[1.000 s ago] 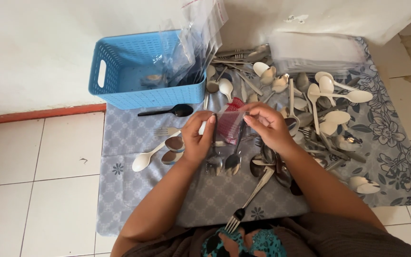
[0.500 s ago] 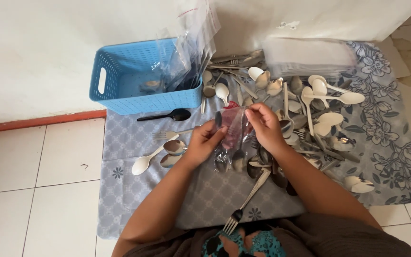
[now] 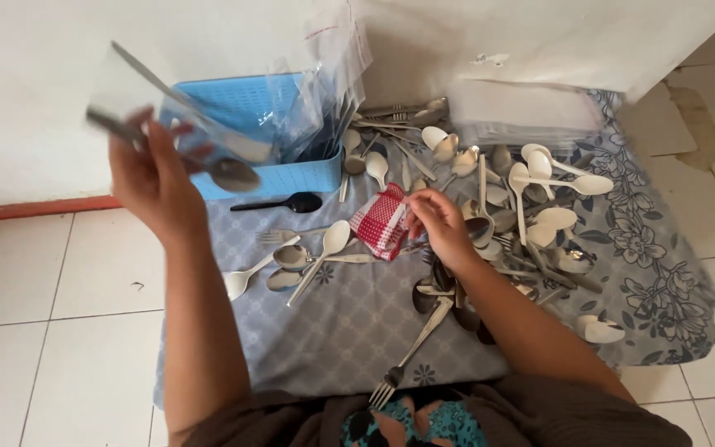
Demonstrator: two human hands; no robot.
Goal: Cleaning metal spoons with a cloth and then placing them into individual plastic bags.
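Left hand point(image 3: 152, 178) grips one bagged spoon point(image 3: 200, 141) by my basket point(image 3: 279, 178); right hand point(image 3: 439, 222) pinches the red cloth point(image 3: 381, 222); many spoons point(image 3: 539, 199) remain loose.

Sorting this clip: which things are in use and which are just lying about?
In use:
left hand lifting a clear bag with spoons
right hand at the red checked cloth

Lying about:
blue basket
black spoon
fork
white spoons

a plain white plastered wall point(image 3: 35, 99) meets a floor of pale square ceramic tiles point(image 3: 51, 331) along a thin red skirting strip point(image 3: 35, 209). soft daylight falls evenly; one tile point(image 3: 697, 124) at right looks stained.
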